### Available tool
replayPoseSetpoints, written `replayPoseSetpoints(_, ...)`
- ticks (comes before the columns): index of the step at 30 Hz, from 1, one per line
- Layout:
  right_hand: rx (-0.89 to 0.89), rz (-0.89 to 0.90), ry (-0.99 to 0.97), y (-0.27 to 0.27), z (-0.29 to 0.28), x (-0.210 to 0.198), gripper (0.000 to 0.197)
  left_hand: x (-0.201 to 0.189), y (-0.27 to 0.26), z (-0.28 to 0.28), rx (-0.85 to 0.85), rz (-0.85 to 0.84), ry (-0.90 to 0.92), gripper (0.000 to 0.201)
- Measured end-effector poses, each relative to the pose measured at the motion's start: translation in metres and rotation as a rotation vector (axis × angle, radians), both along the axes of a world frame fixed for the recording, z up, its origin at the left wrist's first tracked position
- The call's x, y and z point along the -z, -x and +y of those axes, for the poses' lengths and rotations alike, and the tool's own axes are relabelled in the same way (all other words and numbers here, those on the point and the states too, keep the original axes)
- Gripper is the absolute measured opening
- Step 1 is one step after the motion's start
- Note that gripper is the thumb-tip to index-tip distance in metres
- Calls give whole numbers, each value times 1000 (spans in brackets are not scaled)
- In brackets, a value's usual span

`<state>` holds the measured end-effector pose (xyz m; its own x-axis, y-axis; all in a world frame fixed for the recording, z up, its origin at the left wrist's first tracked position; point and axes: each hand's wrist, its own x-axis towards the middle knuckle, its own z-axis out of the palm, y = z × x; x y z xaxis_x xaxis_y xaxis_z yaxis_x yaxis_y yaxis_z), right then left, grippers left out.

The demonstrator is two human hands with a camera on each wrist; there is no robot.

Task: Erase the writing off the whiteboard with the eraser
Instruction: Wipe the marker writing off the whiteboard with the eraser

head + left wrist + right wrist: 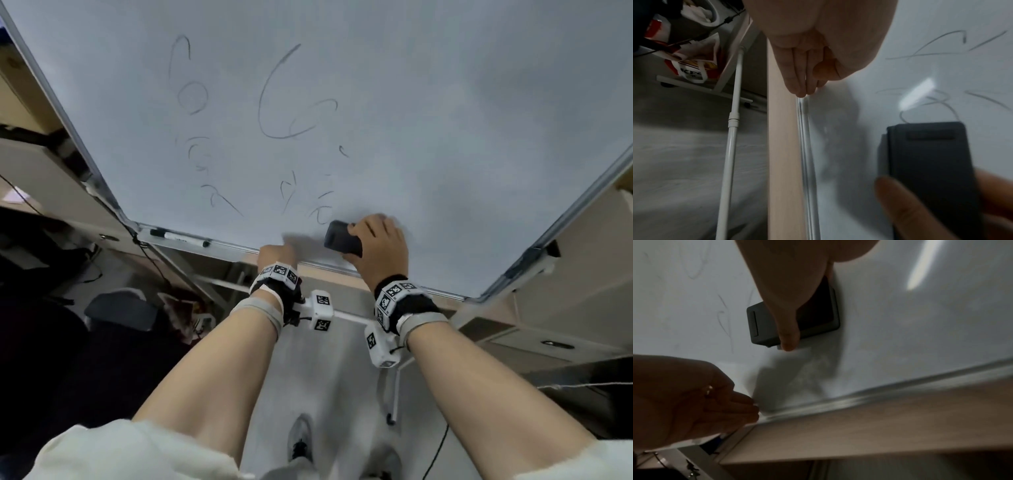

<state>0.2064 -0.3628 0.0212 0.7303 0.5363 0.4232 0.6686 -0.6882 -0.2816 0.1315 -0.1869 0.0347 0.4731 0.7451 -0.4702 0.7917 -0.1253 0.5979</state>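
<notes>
The whiteboard point(445, 120) fills the head view, with faint grey writing point(291, 102) left across its left and middle parts. My right hand point(363, 236) grips the dark rectangular eraser point(342, 240) and presses it flat on the board near the bottom edge, just below some scribbles point(320, 209). In the right wrist view the thumb point(787, 331) lies along the eraser point(764, 324). My left hand point(279, 248) rests at the board's bottom frame point(803, 129) with its straight fingers point(801, 78) touching it and holding nothing. The eraser point(929, 170) sits to its right.
A black marker point(180, 237) lies on the tray at the board's bottom left. Wooden furniture point(548, 274) flanks the board on both sides. Below it are a white stand pole point(733, 129), a red-printed paper bag point(692, 65), cables and grey floor.
</notes>
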Motion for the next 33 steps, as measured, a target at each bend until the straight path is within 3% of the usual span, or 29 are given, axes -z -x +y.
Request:
replayPoseSetpoints(3,21,18,45,2,-9,19,59,10,1,-4,7,-9,23,41)
replayPoseSetpoints(7,76,2,33,6,-9,9,58,3,2,-6,19,-14,24,40)
replayPoseSetpoints(15,80,-240,-106,-26,27,-113,54,-34,-3,22,-88,-159,69,42)
replayPoseSetpoints(18,124,-347,-217,-32,44,-137,55,-38,-1,35,-123,-192,62,41)
replayPoseSetpoints(21,110,-348,-236,-29,58,-124,53,-32,3,52,-155,-192,49,41)
replayPoseSetpoints(25,-39,-172,-23,-8,75,-64,56,-10,13,71,-153,-165,53,38)
replayPoseSetpoints(28,-52,-99,14,4,86,-30,55,0,17,84,-195,-176,55,35)
replayPoseSetpoints(33,-46,-69,6,15,96,-8,55,7,21,100,-256,-207,54,36)
